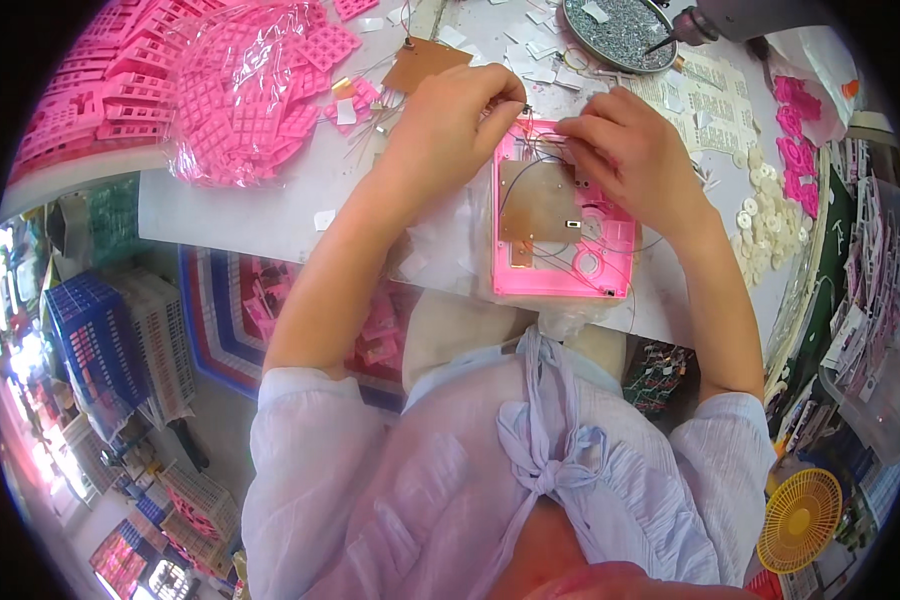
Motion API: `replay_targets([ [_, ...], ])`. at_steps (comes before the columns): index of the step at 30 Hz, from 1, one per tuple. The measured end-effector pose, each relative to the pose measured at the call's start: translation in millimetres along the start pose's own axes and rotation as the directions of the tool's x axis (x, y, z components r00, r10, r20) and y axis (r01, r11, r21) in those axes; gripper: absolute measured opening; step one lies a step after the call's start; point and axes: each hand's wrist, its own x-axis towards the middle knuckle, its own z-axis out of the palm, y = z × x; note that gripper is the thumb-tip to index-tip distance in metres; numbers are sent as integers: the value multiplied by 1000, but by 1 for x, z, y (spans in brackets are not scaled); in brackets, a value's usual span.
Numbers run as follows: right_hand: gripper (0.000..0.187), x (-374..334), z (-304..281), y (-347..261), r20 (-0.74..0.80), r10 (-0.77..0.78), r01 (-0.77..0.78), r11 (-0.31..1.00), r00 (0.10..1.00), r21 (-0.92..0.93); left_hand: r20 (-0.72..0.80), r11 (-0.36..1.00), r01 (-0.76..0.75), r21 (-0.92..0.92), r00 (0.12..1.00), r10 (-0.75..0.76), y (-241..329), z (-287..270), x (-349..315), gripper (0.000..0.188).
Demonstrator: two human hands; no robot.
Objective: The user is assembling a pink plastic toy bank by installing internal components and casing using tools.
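A pink plastic casing lies on the table in front of me, with a brown circuit board inside it. Thin wires run loosely over the board and past the casing's edge. At the far left corner of the casing, my left hand is closed in a pinch near a small dark part; what its fingertips hold is too small to make out. My right hand reaches over the casing's far right side, fingers bent together at thin wires by the far edge.
Another brown board lies beyond my left hand. Pink grid-like parts in a clear bag fill the far left. A round tray of small metal pieces stands at the back, beneath a dark pointed tool. White discs lie at right.
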Motion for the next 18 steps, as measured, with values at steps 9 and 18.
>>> replay_targets([
  [9,21,-15,-1,-29,140,157,-126,970,978,-205,117,938,260,-228,964,-239,25,-6,3,19],
  [18,33,-26,5,-34,164,88,-77,995,982,-69,59,995,-47,83,997,43,33,-8,5,15],
])
